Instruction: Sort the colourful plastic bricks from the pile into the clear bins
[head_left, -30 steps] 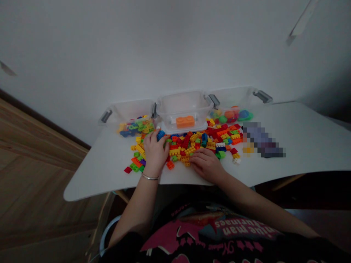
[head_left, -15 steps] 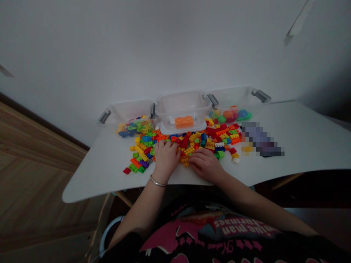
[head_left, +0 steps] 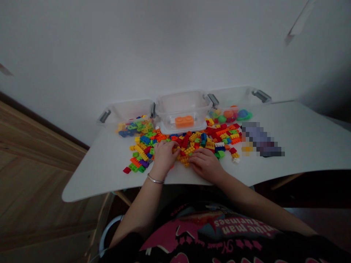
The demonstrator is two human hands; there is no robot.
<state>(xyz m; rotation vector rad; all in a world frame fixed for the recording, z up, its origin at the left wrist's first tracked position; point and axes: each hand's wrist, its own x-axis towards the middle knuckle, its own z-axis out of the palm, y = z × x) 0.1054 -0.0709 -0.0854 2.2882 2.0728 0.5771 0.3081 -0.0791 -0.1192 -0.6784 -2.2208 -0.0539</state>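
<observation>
A loose pile of toy building bricks (head_left: 189, 140) in many colours spreads over the white table. My left hand (head_left: 164, 155), with a silver bangle (head_left: 155, 179) at the wrist, reaches into the front of the pile with its fingers bent down and together. Yellow shows by its fingertips, but what they grip, if anything, is hard to make out. My right hand (head_left: 207, 164) rests at the pile's front edge, fingers stretched out and lying low. Its fingertips are against or just beside a yellow brick (head_left: 184, 159). The undersides of both hands are hidden.
Behind the pile, a clear plastic box (head_left: 183, 104) has an orange brick (head_left: 184, 121) at its front. Clear bins with coloured pieces flank it, one at left (head_left: 131, 107) and one at right (head_left: 233, 96). A pixelated object (head_left: 260, 140) lies at right. The wall stands close behind.
My left hand has shifted slightly left and its fingers have drawn in. A reddish piece now shows beside its heel. My right hand has stayed in place.
</observation>
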